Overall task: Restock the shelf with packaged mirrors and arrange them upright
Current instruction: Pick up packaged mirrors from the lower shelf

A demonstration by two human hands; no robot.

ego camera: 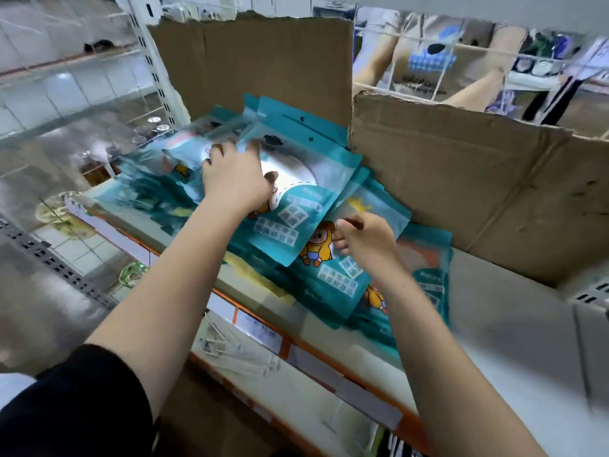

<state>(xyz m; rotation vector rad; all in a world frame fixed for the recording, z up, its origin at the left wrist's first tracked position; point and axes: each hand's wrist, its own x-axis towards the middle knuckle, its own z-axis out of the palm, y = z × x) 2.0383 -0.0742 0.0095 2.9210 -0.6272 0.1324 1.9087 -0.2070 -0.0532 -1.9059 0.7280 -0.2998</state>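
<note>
Head view, wide-angle. I read bright, even, diffuse light with no hard shadows. A white glare patch sits on the disc of the top mirror package (296,179). The other packages (155,192) smear with motion blur, worst to its left. Below and right of it the shelf deck (514,324) streaks heavily. Above it the cardboard (257,67) is fairly sharp. Far from it, at the frame edges, straight lines bow.

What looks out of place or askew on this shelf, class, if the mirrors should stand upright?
The teal mirror packs lie in a slumped, fanned-out heap on the shelf, none upright. The cardboard sheets behind them have ragged, torn top edges.
</note>
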